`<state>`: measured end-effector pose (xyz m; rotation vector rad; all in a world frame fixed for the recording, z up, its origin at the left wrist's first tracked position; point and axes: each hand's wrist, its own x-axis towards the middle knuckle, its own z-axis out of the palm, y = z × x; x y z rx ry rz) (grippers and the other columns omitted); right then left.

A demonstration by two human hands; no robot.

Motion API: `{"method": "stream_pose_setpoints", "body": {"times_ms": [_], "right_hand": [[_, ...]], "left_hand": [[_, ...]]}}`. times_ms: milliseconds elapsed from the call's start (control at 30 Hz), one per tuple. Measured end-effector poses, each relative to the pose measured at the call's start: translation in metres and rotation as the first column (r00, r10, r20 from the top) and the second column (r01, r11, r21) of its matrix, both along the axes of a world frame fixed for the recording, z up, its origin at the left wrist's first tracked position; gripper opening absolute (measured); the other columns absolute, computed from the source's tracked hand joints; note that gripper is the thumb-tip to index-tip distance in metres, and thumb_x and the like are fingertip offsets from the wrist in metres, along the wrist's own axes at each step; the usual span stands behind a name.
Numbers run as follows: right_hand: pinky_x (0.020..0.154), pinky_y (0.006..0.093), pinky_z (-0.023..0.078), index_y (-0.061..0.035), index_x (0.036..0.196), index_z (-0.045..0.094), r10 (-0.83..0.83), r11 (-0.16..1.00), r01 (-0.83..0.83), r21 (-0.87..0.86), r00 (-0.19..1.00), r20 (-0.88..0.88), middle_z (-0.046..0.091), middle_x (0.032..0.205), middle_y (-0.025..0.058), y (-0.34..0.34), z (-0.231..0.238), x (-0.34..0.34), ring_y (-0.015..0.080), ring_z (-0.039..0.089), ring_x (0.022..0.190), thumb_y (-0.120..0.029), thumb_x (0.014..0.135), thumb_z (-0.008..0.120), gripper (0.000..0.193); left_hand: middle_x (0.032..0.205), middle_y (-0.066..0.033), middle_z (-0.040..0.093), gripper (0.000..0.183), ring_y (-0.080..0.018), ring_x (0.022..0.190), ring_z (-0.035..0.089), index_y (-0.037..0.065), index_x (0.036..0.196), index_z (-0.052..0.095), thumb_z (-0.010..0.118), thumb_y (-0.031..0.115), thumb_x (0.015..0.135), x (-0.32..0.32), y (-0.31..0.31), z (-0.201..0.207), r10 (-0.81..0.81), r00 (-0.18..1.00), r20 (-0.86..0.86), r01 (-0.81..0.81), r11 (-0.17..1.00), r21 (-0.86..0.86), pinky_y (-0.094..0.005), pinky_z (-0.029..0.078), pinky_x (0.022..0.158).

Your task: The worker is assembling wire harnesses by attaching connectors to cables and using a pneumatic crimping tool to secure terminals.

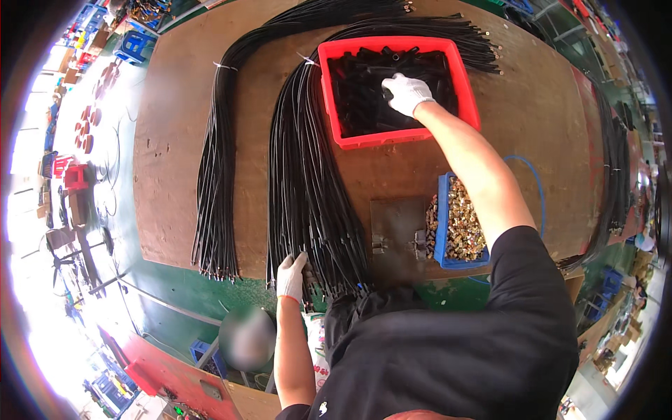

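My right hand [407, 94], in a white glove, reaches into a red plastic bin [467, 105] full of short black tubes [364, 112]. Its fingers are curled around a black tube, though the fingertips are partly hidden. At the near edge of the table, my left hand [290, 278], also in a white glove, is closed on a black cable at the near ends of a thick bundle of black cables [301, 161]. A tie gathers this bundle near its far bend. The cable in my left fingers is hard to separate from those beside it.
Another tied black cable bundle [218, 161] lies to the left. A blue bin [442, 238] of small brass-coloured fittings [463, 220] stands under my right arm, beside a dark metal plate [397, 227]. More black cables [616, 168] hang over the table's right side. A blue hose [537, 185] curves nearby.
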<state>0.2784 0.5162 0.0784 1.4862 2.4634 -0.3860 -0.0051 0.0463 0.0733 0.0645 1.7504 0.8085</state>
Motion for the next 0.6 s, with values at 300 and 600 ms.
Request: {"method": "stream_pose_setpoints", "body": {"times_ms": [300, 600], "right_hand": [[0.08, 0.0408, 0.063, -0.0075, 0.155, 0.052, -0.762, 0.648, 0.469, -0.6, 0.418, -0.495, 0.061, 0.144, 0.0183, 0.008, 0.019, 0.042, 0.0277, 0.064, 0.121, -0.049, 0.09, 0.077, 0.081], [0.12, 0.067, 0.039, -0.016, 0.171, 0.021, -0.929, 0.051, 0.251, -0.967, -0.343, -0.138, 0.005, 0.179, 0.0205, -0.048, 0.025, -0.018, 0.0398, 0.016, 0.163, -0.04, 0.092, 0.081, 0.101]], "left_hand": [[0.075, -0.0047, 0.063, 0.026, -0.0144, 0.058, 0.06, 0.006, 0.089, 0.061, 0.071, 0.026, 0.102, 0.004, -0.001, -0.001, 0.032, 0.999, 0.025, -0.032, 0.999, 0.034, -0.0311, 0.055, 0.053], [0.075, -0.0048, 0.06, 0.022, -0.0154, 0.058, 0.058, 0.006, 0.094, 0.061, 0.071, 0.024, 0.102, 0.003, -0.008, -0.016, 0.099, 0.988, 0.121, -0.102, 0.995, 0.015, -0.0318, 0.053, 0.05]]}}
